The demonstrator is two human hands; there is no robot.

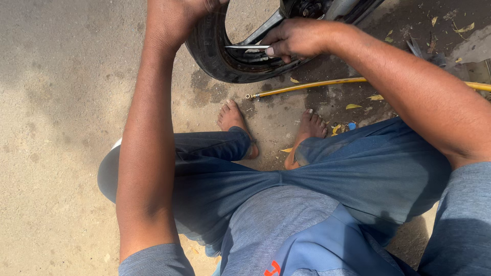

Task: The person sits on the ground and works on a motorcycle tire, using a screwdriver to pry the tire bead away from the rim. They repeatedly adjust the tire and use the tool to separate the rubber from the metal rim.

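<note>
Both hands are on the black tyre (215,61): the left hand (174,15) grips its top edge, while the right hand (296,38) is closed around a thin metal tool (248,47) poking leftward at the rim. The tyre looks still seated on the wheel, so most prying seems left; a yellow hose (317,86) lies on the ground just below the right hand.

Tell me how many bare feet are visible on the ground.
2: the left foot below the tyre, the right foot beside the yellow hose. None seems hidden.

The tyre (220,61) stands on the ground (61,102) ahead of both bare feet (232,120), with the hose (307,87) lying between them, running off right.
</note>
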